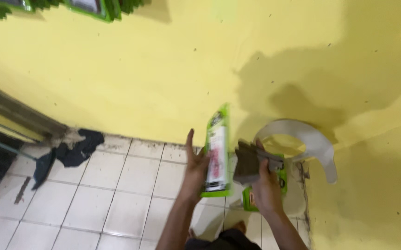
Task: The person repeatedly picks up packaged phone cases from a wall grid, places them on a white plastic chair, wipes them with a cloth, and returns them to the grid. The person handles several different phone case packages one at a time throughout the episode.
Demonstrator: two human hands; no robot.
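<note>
Fingers (pixel 190 139) of the left hand (pixel 195 169) are extended and spread, the palm pressed flat against the face of a green-edged flat packet (pixel 218 150) held upright on its long edge; the thumb side is hidden behind the packet, so a full wrap cannot be confirmed. The right hand (pixel 264 185) is closed around a stack of dark grey-brown flat pieces (pixel 247 162), fingers curled over the top edge. A second green packet (pixel 281 178) shows partly behind that hand; whether the same hand also holds it cannot be determined.

Head view, surroundings: both hands work just above a white tiled floor (pixel 117 194), near the base of a yellow wall (pixel 163 69). A pale curved object with a round opening (pixel 302 139) sits against the wall corner, just beyond the right hand. A dark cloth (pixel 73 150) lies on the tiles to the left, well apart from the hands. More green-edged packets (pixel 94 7) hang at the top of the wall.

Risk assessment: the upright packet is supported mainly by flat palm pressure, so it is judged likely to tip or slide to the floor if that pressure eases. The stacked pieces are gripped at one end only; a loosened grip could let them fan out and drop.
</note>
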